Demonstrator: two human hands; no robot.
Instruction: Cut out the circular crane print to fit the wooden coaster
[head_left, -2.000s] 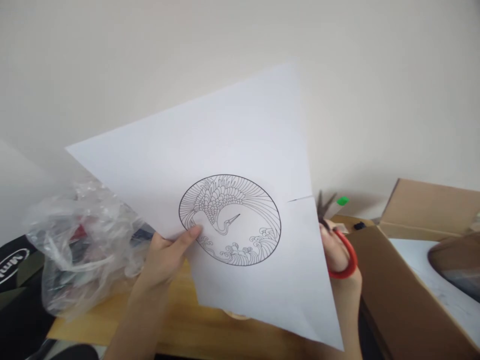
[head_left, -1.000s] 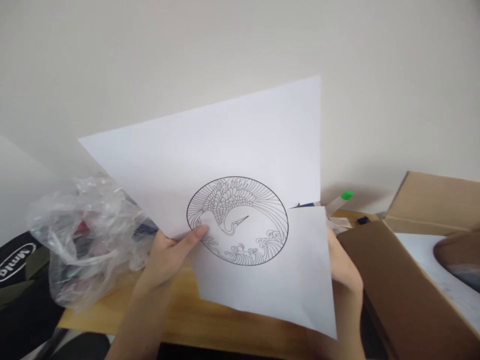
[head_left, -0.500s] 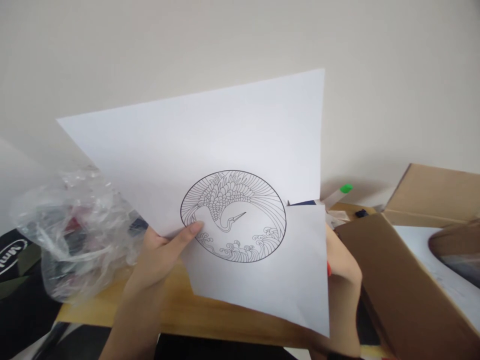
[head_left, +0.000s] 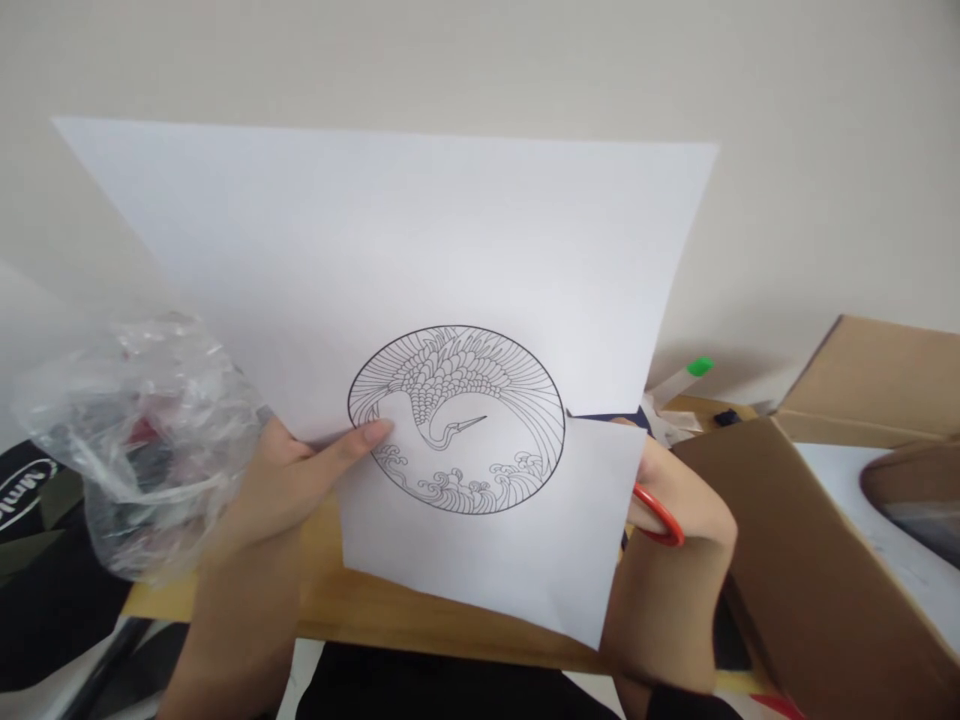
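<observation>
A white sheet of paper (head_left: 420, 220) printed with a round line drawing of a crane over waves (head_left: 457, 420) is held up in front of me. My left hand (head_left: 300, 470) pinches its left side, thumb lying on the edge of the drawing. A straight cut runs in from the right edge to the circle's outline. Behind the lower right flap is my right hand (head_left: 675, 480), its fingers mostly hidden. The red handle of the scissors (head_left: 661, 515) shows in that hand; their blades are hidden behind the paper.
Crumpled clear plastic (head_left: 165, 440) lies to the left beside a black bag (head_left: 45, 540). On the right stands an open cardboard box (head_left: 795, 540). A green-capped marker (head_left: 686, 378) is behind my right hand, over the wooden table (head_left: 420, 620).
The sheet has turned to face me more squarely, and its upper right corner has swung outward to the right. More of the red scissor handle now shows. Both hands keep their hold.
</observation>
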